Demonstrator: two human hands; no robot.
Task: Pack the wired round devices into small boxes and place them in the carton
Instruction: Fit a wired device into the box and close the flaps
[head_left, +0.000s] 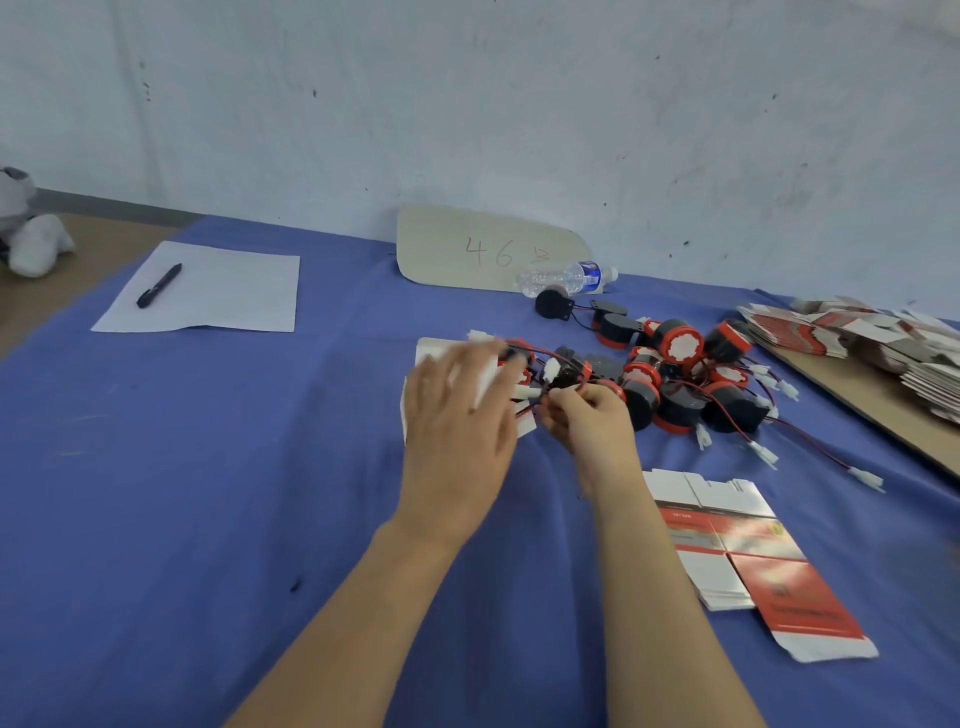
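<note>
L hand (457, 415) fingers spread over small box (430, 352), R hand (589, 418) fingers pinching wired round device (563, 378)

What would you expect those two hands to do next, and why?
Probably tuck the round device into the small box: the right hand pinches it right beside the box, which the left hand covers, though motion blur hides the box's opening.

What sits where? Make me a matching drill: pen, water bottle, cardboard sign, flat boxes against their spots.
Things:
1 pen
2 water bottle
3 cardboard sign
4 flat boxes

Spots:
A against the back wall
B nearest the camera
C on the white paper
D lying on its side in front of the sign

Pairs: 1-C, 2-D, 3-A, 4-B
</note>
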